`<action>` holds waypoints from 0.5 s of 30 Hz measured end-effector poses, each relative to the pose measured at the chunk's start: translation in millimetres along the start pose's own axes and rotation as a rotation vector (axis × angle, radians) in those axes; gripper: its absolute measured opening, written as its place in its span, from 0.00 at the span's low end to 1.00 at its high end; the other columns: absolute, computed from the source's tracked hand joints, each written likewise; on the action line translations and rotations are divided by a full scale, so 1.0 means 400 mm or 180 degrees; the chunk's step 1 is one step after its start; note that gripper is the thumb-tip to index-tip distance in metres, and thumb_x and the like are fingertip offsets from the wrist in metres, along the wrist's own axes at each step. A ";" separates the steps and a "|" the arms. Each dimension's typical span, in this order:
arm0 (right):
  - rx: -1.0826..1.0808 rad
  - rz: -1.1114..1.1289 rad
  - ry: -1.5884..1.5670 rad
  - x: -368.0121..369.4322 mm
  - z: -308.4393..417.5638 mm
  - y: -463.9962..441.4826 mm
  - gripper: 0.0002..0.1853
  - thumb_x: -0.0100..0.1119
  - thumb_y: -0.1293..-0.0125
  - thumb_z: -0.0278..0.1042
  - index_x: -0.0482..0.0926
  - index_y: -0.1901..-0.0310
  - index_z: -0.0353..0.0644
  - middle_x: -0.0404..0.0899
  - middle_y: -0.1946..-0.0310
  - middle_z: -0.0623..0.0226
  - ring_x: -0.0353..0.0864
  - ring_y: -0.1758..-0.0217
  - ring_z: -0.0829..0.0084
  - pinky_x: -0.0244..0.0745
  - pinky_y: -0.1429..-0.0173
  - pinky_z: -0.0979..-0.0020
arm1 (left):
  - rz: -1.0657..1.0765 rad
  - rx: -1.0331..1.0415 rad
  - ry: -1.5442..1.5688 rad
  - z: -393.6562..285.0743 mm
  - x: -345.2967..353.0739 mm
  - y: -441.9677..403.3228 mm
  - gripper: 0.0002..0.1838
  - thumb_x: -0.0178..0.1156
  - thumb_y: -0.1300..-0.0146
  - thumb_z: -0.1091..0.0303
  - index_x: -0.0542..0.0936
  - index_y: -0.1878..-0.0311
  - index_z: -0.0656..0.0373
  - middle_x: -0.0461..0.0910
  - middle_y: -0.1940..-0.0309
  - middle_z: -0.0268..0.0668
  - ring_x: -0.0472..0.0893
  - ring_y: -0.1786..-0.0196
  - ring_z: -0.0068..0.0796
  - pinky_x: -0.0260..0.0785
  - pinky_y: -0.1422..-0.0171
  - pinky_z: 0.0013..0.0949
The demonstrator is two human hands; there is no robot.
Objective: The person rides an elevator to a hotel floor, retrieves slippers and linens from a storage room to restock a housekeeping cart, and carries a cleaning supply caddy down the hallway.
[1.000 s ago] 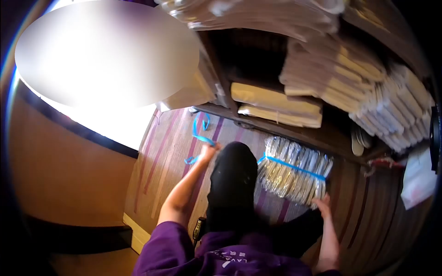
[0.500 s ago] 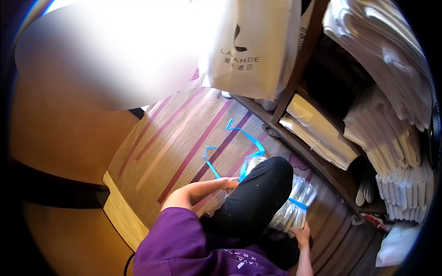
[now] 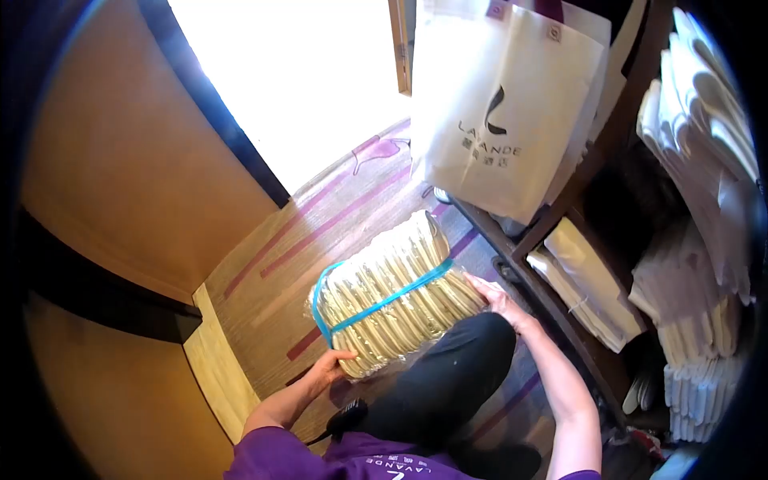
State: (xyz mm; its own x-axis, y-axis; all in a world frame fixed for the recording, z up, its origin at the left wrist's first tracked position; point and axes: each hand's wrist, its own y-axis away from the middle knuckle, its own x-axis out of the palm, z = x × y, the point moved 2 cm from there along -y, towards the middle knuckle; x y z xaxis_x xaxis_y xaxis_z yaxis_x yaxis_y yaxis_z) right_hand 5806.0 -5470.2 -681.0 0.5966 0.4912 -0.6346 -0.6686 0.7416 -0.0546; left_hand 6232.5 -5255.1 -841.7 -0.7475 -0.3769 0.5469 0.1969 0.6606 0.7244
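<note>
A long bundle of slippers, cream and in clear plastic wrapping, lies slantwise in front of my bent knee. A bright blue strap runs lengthwise along it and loops around its left end. My left hand grips the lower left corner, thumb on top and the other fingers partly hidden. At the right end, my right hand presses against the bundle with its fingers along the edge. Whether the bundle's underside rests on the floor is hidden.
A dark shelf unit with stacks of white linen stands on the right. White printed bags hang at its upper end. Striped carpet covers the floor, with a brown panel to the left and a bright doorway above.
The bundle, mostly hidden behind my knee before, is now in front of it between both hands. The loose blue strap ends no longer trail over the carpet. The view has shifted.
</note>
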 end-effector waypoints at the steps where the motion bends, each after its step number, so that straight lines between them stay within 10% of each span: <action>1: 0.0214 -0.0011 -0.0364 -0.030 0.023 -0.026 0.51 0.75 0.41 0.40 0.56 0.19 0.51 0.65 0.23 0.54 0.63 0.21 0.51 0.57 0.19 0.57 | 0.0136 0.0125 0.0102 -0.041 0.016 -0.012 0.32 0.63 0.40 0.79 0.71 0.29 0.66 0.79 0.37 0.51 0.79 0.35 0.50 0.70 0.27 0.58; 5: 0.0577 -0.1315 -0.1997 -0.104 0.120 -0.121 0.56 0.77 0.38 0.33 0.46 0.17 0.51 0.54 0.19 0.50 0.63 0.20 0.53 0.63 0.21 0.51 | 0.0176 0.0738 0.0585 -0.178 0.046 -0.110 0.33 0.65 0.40 0.78 0.70 0.30 0.66 0.79 0.37 0.51 0.79 0.34 0.50 0.70 0.26 0.57; 10: 0.1038 -0.2005 -0.2331 -0.097 0.042 0.024 0.35 0.69 0.32 0.28 0.65 0.26 0.37 0.82 0.43 0.58 0.82 0.47 0.72 0.78 0.40 0.69 | 0.0100 0.1517 0.0846 -0.338 0.038 -0.226 0.35 0.67 0.43 0.78 0.70 0.30 0.66 0.79 0.39 0.49 0.80 0.37 0.50 0.71 0.27 0.55; 15: 0.2265 -0.2521 -0.1770 -0.013 -0.131 0.395 0.21 0.61 0.32 0.24 0.73 0.38 0.39 0.86 0.66 0.63 0.82 0.70 0.76 0.76 0.67 0.75 | 0.0234 0.2153 0.0427 -0.668 0.114 -0.348 0.31 0.67 0.42 0.77 0.72 0.33 0.66 0.82 0.43 0.46 0.83 0.41 0.44 0.78 0.35 0.51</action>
State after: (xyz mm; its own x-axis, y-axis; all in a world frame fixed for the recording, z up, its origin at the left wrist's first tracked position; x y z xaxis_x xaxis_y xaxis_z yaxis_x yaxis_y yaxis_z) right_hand 5674.2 -5379.4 -726.7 0.9583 -0.2150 -0.1880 0.2609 0.9269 0.2698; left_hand 6340.6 -5537.8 -805.7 -0.6540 -0.3638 0.6633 -0.2273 0.9307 0.2865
